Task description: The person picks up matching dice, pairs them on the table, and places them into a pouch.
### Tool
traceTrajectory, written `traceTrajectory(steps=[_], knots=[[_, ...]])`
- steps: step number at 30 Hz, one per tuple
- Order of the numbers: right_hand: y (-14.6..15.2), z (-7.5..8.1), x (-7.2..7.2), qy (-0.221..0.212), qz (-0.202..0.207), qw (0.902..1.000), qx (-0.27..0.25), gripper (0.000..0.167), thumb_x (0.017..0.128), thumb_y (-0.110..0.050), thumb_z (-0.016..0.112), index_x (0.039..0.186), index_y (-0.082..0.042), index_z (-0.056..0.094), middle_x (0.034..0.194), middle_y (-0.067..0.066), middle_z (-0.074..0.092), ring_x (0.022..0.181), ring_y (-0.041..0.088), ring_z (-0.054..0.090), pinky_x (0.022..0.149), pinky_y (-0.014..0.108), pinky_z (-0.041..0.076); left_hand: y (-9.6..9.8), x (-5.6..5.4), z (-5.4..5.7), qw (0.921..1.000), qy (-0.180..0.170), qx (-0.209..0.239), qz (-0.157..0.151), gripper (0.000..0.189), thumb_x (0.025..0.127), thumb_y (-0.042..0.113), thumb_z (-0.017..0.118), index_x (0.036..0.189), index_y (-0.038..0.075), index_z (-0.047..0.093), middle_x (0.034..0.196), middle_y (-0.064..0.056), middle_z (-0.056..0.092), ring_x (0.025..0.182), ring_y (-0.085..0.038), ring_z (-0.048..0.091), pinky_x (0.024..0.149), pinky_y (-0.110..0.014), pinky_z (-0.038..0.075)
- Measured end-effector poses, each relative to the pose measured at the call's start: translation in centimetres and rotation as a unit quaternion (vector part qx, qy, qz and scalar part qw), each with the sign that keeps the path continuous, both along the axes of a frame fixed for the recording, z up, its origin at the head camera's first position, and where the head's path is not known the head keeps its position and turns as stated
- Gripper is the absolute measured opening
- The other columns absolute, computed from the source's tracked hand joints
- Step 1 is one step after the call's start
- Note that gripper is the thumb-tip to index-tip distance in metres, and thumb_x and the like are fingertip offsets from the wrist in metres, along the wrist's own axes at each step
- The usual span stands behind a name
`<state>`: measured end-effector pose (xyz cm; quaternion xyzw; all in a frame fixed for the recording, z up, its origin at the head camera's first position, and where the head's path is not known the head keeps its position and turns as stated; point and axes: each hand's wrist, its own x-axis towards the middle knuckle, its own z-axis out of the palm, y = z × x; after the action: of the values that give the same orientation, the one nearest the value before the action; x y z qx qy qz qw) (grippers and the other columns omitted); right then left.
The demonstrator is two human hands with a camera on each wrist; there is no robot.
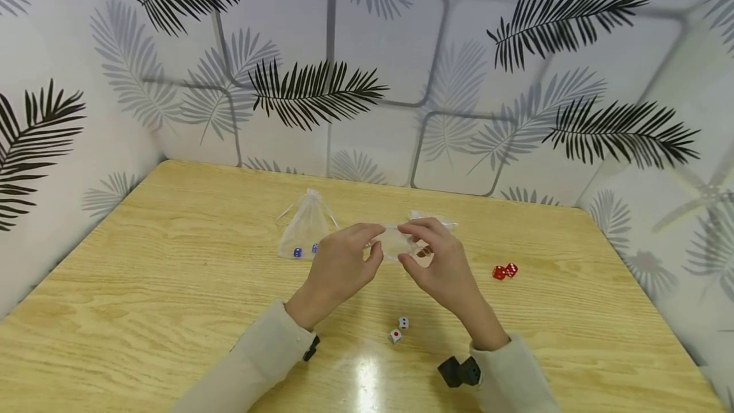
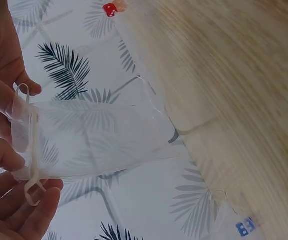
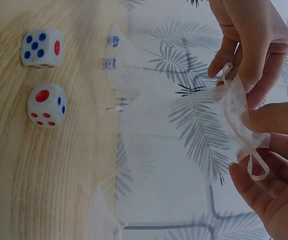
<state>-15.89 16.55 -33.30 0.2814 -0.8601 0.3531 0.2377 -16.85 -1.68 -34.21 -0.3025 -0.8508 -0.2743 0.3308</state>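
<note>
A sheer white drawstring pouch [image 1: 395,245] is stretched between my two hands above the table. My left hand [image 1: 343,257] pinches one side of its mouth between thumb and fingers. The opposite side is pinched by my right hand [image 1: 440,259]. In the left wrist view the pouch [image 2: 103,132] hangs see-through, its cord loops showing at both ends of the gathered top. Two white dice [image 1: 395,335] lie on the table below my hands; the right wrist view shows these white dice [image 3: 47,105] large, with red and blue dots.
Left of my hands lies another sheer pouch [image 1: 304,228] with two blue dice [image 1: 297,252] at its bottom. A third pale pouch [image 1: 434,217] lies behind my right hand. Two red dice [image 1: 499,272] sit to the right. A leaf-patterned backdrop [image 1: 378,43] rises behind the wooden table [image 1: 172,260].
</note>
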Motion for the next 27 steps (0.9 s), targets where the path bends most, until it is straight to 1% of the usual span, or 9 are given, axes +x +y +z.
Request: traceTrajectory(steps=[7,11,13,15,17,19,21,23,27], knots=[[-0.34,0.07,0.16,-0.008,-0.016,0.9998,-0.006,0.039,0.074,0.002,0.077,0.111,0.002,0.066,0.108,0.014,0.062,0.085,0.024,0.060,0.063,0.033,0.056,-0.18,0.43,0.44,0.9995,0.011,-0.027,0.009,0.021,0.079,-0.001,0.067,0.097,0.005,0.074,0.101,-0.010,0.073,0.079,-0.021,0.071,0.059,-0.027,0.056],[-0.56,0.00,0.26,-0.021,-0.012,0.9996,-0.016,0.038,0.074,0.003,0.076,0.111,0.002,0.066,0.109,0.015,0.062,0.085,0.024,0.060,0.062,0.036,0.057,-0.25,0.43,0.41,0.9984,0.002,-0.055,0.016,0.018,0.082,0.008,0.069,0.099,0.007,0.074,0.107,-0.011,0.071,0.090,-0.024,0.070,0.072,-0.033,0.058],[-0.66,-0.08,0.27,-0.023,-0.012,0.9995,-0.018,0.038,0.074,0.004,0.076,0.110,0.002,0.066,0.109,0.016,0.062,0.084,0.024,0.060,0.061,0.036,0.057,-0.27,0.44,0.37,0.9979,-0.006,-0.061,0.018,0.019,0.084,0.011,0.068,0.102,0.006,0.073,0.108,-0.011,0.071,0.093,-0.025,0.070,0.073,-0.034,0.058],[-0.72,-0.14,0.26,-0.022,-0.015,0.9995,-0.016,0.038,0.073,0.005,0.076,0.110,0.002,0.067,0.109,0.015,0.063,0.084,0.024,0.061,0.061,0.034,0.057,-0.31,0.45,0.30,0.9980,-0.011,-0.060,0.015,0.021,0.084,0.011,0.068,0.104,0.005,0.071,0.108,-0.010,0.071,0.092,-0.025,0.070,0.069,-0.032,0.058],[-0.74,-0.19,0.22,-0.021,-0.021,0.9995,-0.012,0.037,0.073,0.005,0.077,0.109,0.002,0.067,0.108,0.015,0.063,0.084,0.024,0.061,0.061,0.031,0.057,-0.34,0.47,0.28,0.9984,-0.011,-0.054,0.012,0.021,0.084,0.009,0.068,0.104,0.004,0.070,0.104,-0.010,0.072,0.084,-0.022,0.071,0.060,-0.029,0.056],[-0.72,-0.18,0.20,-0.023,-0.027,0.9993,-0.008,0.036,0.074,0.004,0.076,0.109,0.001,0.067,0.108,0.014,0.064,0.084,0.024,0.061,0.062,0.031,0.056,-0.36,0.43,0.24,0.9988,-0.008,-0.047,0.007,0.019,0.083,0.005,0.067,0.101,0.004,0.070,0.098,-0.009,0.073,0.075,-0.020,0.070,0.054,-0.026,0.054],[-0.67,-0.14,0.18,-0.030,-0.032,0.9990,-0.006,0.034,0.075,0.004,0.076,0.108,0.001,0.067,0.108,0.014,0.064,0.084,0.025,0.062,0.063,0.035,0.057,-0.36,0.39,0.27,0.9992,-0.002,-0.040,0.002,0.015,0.082,0.002,0.066,0.097,0.004,0.070,0.093,-0.009,0.073,0.070,-0.018,0.069,0.053,-0.025,0.053],[-0.63,-0.02,0.23,-0.039,-0.035,0.9986,-0.006,0.032,0.076,0.004,0.075,0.108,0.001,0.067,0.109,0.015,0.064,0.084,0.025,0.063,0.065,0.037,0.057,-0.34,0.30,0.30,0.9994,0.003,-0.034,-0.003,0.011,0.082,0.000,0.066,0.092,0.004,0.070,0.090,-0.008,0.073,0.068,-0.017,0.068,0.054,-0.025,0.053],[-0.57,0.11,0.35,-0.058,-0.040,0.9975,-0.007,0.031,0.077,0.003,0.074,0.108,0.001,0.067,0.109,0.015,0.063,0.086,0.026,0.063,0.067,0.038,0.058,-0.31,0.16,0.30,0.9994,0.009,-0.034,-0.008,0.008,0.083,0.000,0.067,0.089,0.003,0.071,0.090,-0.009,0.073,0.071,-0.018,0.069,0.059,-0.026,0.055]])
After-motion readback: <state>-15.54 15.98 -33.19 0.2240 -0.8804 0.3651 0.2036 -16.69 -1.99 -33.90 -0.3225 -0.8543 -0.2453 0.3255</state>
